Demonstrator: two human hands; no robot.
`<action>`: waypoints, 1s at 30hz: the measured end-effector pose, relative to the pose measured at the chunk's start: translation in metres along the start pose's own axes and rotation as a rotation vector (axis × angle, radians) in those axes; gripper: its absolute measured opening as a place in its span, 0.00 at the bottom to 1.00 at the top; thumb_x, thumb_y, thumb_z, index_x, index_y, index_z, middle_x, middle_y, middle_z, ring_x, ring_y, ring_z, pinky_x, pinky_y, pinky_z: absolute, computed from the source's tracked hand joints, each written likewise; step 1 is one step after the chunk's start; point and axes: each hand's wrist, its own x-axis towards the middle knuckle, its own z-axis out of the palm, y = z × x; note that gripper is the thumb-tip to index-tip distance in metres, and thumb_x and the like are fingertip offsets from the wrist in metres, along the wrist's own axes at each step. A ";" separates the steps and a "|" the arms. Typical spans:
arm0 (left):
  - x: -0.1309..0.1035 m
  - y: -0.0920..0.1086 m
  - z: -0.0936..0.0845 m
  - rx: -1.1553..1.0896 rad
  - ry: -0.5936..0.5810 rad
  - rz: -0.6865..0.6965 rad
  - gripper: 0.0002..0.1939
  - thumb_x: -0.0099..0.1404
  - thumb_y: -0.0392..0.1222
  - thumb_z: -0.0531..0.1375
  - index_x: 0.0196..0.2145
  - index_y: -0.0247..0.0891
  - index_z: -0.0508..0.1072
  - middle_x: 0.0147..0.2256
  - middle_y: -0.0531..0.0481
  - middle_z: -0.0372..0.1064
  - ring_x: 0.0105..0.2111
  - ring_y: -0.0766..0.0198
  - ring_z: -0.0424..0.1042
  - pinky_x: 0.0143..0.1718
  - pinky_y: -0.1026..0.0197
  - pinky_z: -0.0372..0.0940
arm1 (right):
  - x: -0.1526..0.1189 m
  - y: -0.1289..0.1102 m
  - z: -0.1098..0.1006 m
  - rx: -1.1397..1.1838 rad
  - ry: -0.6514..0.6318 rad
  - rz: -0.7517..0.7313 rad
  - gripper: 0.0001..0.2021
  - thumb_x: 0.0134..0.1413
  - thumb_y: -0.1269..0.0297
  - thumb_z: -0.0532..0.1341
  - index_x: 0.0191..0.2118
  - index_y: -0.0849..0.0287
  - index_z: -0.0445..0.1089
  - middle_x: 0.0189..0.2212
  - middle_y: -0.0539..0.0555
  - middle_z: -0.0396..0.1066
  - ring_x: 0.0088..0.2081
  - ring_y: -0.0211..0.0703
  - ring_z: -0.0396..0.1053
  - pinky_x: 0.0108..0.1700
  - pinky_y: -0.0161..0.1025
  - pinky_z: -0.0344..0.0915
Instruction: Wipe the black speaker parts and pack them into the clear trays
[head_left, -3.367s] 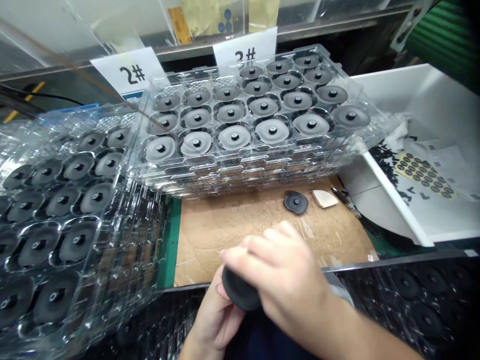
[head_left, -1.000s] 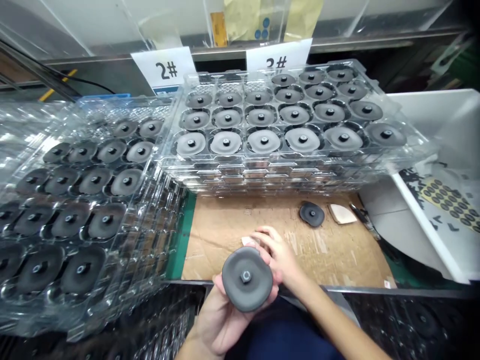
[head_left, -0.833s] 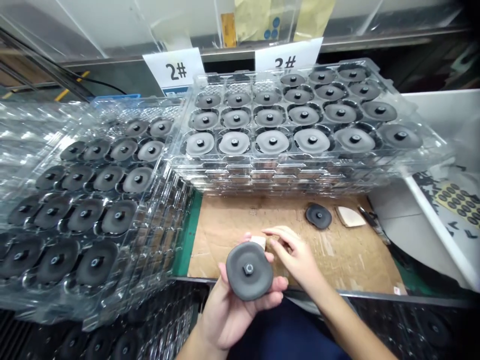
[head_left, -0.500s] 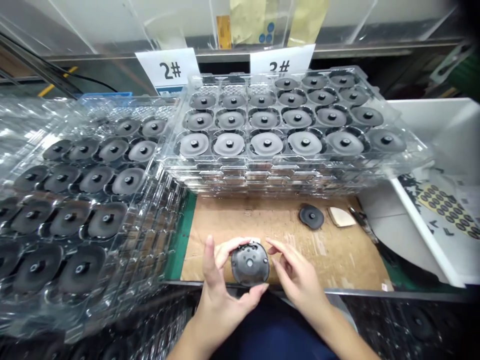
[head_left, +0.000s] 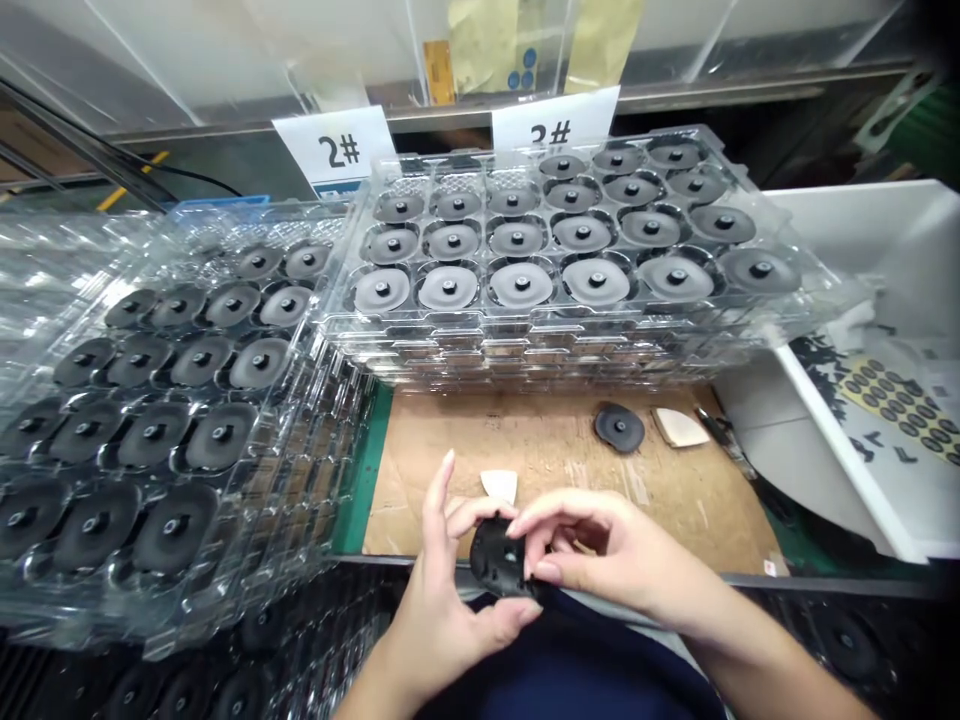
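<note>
Between the thumb and a finger of my left hand (head_left: 442, 590) is a round black plastic part (head_left: 496, 555), held by its edges, with its index finger raised. My right hand (head_left: 600, 545) reaches over the part's right side, its fingers bent and pinched together against it; whether something small sits between them is hidden. On the cardboard just beyond lies a small white wedge-shaped piece (head_left: 499, 485). Farther right, another black part (head_left: 619, 428) with a central stub rests beside a cream wedge-shaped pad (head_left: 680, 428).
Stacked clear trays (head_left: 570, 320) of black parts stand at the back, and more trays (head_left: 247, 410) fill the left. A white bin (head_left: 847, 455) at right holds small black pieces and a sticker sheet (head_left: 900, 405). Brown cardboard (head_left: 427, 430) covers the work surface.
My right hand has moved in from beside the part onto its right side. The part has tilted and come slightly nearer me, leaving the white piece behind it in fuller view.
</note>
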 end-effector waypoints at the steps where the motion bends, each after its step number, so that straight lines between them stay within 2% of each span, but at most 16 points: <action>1: 0.000 0.001 0.000 -0.034 -0.034 -0.028 0.55 0.51 0.40 0.65 0.62 0.41 0.29 0.47 0.41 0.65 0.48 0.49 0.65 0.54 0.49 0.53 | 0.000 -0.002 -0.002 0.025 -0.028 0.029 0.11 0.48 0.64 0.65 0.40 0.57 0.72 0.29 0.49 0.71 0.31 0.34 0.67 0.36 0.32 0.62; 4: 0.003 0.004 0.003 -0.143 -0.145 -0.084 0.59 0.50 0.43 0.66 0.61 0.41 0.24 0.44 0.43 0.66 0.47 0.49 0.66 0.54 0.48 0.52 | -0.001 -0.005 -0.007 0.106 -0.090 0.077 0.11 0.44 0.66 0.67 0.38 0.58 0.74 0.27 0.49 0.72 0.29 0.33 0.68 0.33 0.31 0.63; 8: 0.008 0.011 0.009 -0.193 -0.257 -0.144 0.61 0.49 0.47 0.66 0.60 0.46 0.20 0.42 0.48 0.67 0.45 0.53 0.67 0.54 0.48 0.51 | -0.008 -0.005 -0.012 0.251 -0.150 0.078 0.07 0.43 0.70 0.67 0.32 0.60 0.74 0.28 0.49 0.73 0.30 0.33 0.70 0.35 0.30 0.64; 11: 0.012 0.015 0.014 -0.149 -0.261 -0.168 0.61 0.47 0.46 0.68 0.60 0.48 0.23 0.43 0.49 0.67 0.46 0.53 0.66 0.54 0.49 0.50 | -0.013 0.001 -0.016 0.302 -0.134 0.066 0.04 0.43 0.73 0.67 0.29 0.61 0.74 0.27 0.49 0.73 0.31 0.32 0.70 0.36 0.29 0.65; 15: 0.018 0.016 0.019 -0.093 -0.256 -0.137 0.59 0.48 0.46 0.67 0.61 0.46 0.25 0.45 0.46 0.66 0.49 0.53 0.64 0.53 0.52 0.50 | -0.020 0.011 -0.022 0.354 -0.029 0.065 0.06 0.41 0.73 0.68 0.30 0.60 0.74 0.26 0.48 0.74 0.29 0.31 0.71 0.34 0.27 0.66; 20: 0.027 0.019 0.021 -0.007 -0.296 -0.092 0.58 0.48 0.47 0.66 0.60 0.52 0.25 0.49 0.48 0.65 0.52 0.55 0.61 0.56 0.52 0.46 | -0.024 0.022 -0.029 0.409 0.031 0.073 0.07 0.40 0.74 0.68 0.30 0.59 0.75 0.26 0.48 0.75 0.29 0.31 0.72 0.34 0.26 0.66; 26: 0.037 0.022 0.021 0.092 -0.326 -0.118 0.57 0.49 0.47 0.66 0.60 0.51 0.26 0.48 0.48 0.65 0.53 0.55 0.60 0.58 0.51 0.41 | -0.019 0.023 -0.038 0.329 0.042 0.058 0.07 0.41 0.71 0.69 0.31 0.59 0.74 0.25 0.49 0.74 0.29 0.32 0.71 0.34 0.27 0.66; 30: 0.043 0.024 0.018 0.137 -0.331 -0.155 0.57 0.47 0.47 0.67 0.61 0.50 0.27 0.46 0.49 0.66 0.51 0.55 0.61 0.57 0.52 0.43 | -0.013 0.018 -0.043 0.303 -0.004 0.118 0.08 0.40 0.68 0.69 0.31 0.60 0.74 0.25 0.50 0.74 0.28 0.34 0.72 0.33 0.29 0.66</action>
